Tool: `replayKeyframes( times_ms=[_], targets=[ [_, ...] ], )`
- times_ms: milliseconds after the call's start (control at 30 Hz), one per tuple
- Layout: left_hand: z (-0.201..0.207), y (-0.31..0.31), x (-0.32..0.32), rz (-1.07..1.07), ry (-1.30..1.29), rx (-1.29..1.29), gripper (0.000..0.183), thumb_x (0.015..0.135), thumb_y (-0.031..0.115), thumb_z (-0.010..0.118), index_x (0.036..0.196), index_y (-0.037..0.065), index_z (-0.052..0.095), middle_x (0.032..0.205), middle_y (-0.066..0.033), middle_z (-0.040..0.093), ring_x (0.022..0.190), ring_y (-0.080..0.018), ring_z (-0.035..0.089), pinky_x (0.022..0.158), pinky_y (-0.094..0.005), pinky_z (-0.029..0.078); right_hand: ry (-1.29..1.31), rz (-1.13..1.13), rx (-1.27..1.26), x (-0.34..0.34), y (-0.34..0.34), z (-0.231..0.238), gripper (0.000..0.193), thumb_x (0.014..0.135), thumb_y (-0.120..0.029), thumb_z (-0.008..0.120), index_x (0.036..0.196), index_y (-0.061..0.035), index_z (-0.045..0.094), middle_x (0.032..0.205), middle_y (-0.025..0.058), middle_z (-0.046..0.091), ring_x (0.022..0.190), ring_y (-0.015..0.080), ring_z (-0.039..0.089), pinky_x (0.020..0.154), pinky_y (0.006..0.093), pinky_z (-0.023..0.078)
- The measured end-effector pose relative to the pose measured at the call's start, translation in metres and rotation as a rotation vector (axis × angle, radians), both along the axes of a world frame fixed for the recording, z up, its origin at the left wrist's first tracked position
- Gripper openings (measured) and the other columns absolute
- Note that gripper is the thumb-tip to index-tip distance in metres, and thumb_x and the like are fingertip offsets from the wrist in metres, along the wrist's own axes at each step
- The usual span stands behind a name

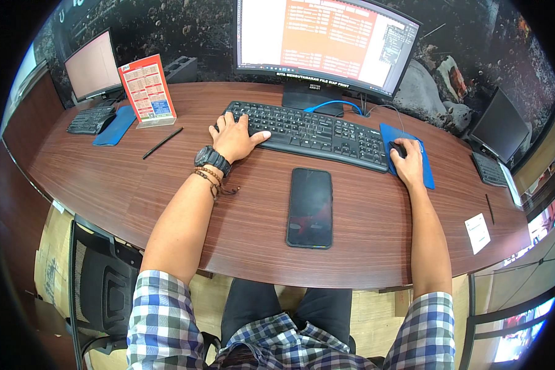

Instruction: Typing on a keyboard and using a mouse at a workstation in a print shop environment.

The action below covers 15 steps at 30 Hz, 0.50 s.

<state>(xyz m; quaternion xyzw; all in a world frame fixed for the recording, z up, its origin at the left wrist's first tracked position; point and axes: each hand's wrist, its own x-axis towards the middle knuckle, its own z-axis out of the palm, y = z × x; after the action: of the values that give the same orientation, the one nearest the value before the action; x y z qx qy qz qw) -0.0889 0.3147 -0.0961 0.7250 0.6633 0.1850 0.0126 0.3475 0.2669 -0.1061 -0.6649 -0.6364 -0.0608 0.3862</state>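
Observation:
My left hand (234, 139) rests on the left end of a black keyboard (317, 132), fingers spread over the keys; its wrist wears a black watch and bead bracelets. My right hand (407, 161) is closed over a black mouse (396, 148) on a blue mouse pad (427, 176) to the keyboard's right. A black phone (310, 207) with a dark screen lies flat on the wooden desk (105, 185) between my forearms. A large monitor (327, 40) showing an orange document stands behind the keyboard.
At the far left stand a second monitor (92, 66), a keyboard (89, 119), a blue pad (114, 126) and a red upright card (147, 91). A black pen (162, 143) lies nearby. At right sit a dark monitor (499, 126), keyboard (488, 169), pen (489, 208), paper slip (477, 233). A black chair (102, 290) stands lower left.

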Motion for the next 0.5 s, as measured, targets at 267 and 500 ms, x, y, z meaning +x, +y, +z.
replayKeyframes(
  times_ms=[267,500],
  targets=[
    [0.0006,-0.0014,-0.0006,-0.008,-0.008,-0.007,0.088,0.086,0.070,0.058,0.141,0.001,0.050,0.148,-0.0320,0.035,0.139,-0.0444,0.028,0.110,-0.0637,0.021,-0.008,0.000,0.000,0.0006,-0.0005,-0.0015,0.031,0.082,-0.022,0.067,0.110,-0.0095,0.068,0.117,0.0140,0.059,0.111,0.0338,0.059,0.095,0.0416,0.047],
    [-0.0035,-0.0002,-0.0004,-0.003,0.017,0.064,0.086,0.086,0.068,0.059,0.136,-0.001,0.053,0.143,-0.0310,0.040,0.135,-0.0440,0.032,0.109,-0.0631,0.024,-0.026,-0.014,-0.009,0.0010,-0.0003,-0.0006,0.031,0.082,-0.023,0.067,0.110,-0.0091,0.069,0.117,0.0139,0.060,0.112,0.0335,0.059,0.095,0.0415,0.047]
  ],
)
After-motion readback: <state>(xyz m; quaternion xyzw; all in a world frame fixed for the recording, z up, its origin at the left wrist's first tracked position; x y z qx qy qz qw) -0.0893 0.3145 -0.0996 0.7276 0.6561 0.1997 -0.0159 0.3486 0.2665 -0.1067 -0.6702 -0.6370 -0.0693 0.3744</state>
